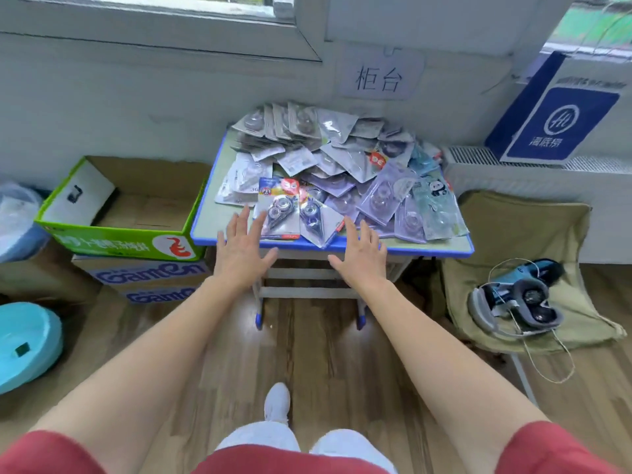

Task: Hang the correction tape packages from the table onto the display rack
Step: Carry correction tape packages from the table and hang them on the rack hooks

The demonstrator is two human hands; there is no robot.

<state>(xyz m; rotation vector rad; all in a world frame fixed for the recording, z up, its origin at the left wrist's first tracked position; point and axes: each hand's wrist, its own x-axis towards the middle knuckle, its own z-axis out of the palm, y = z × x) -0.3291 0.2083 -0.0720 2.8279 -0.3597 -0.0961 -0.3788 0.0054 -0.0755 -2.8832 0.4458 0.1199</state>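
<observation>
I am watching both hands reaching out over the near edge of the counter point(427, 249). The left hand point(241, 249) is hovering palm down with its fingers straight and spread, holding nothing. Its fingertips are lying at the left edge of a red-and-blue correction tape package point(279, 208), though I cannot tell whether they are touching it. The right hand point(360, 256) is likewise flat with its fingers splayed and holding nothing, just to the right of a second tape package point(316, 220).

The red-and-blue package is lying flat near the front edge. Its long axis is running from me toward the wall, with its printed header at the far end. The second package is lying tilted beside it, with one corner pointing toward me over the edge. Behind them the pile of packages point(342, 159) is sprawling across the counter up to the wall, with the cards pointing every way.

A green cardboard box point(116, 241) is sitting to the left of the counter, and a folding chair point(513, 234) carrying a headset point(516, 299) is standing to the right.
</observation>
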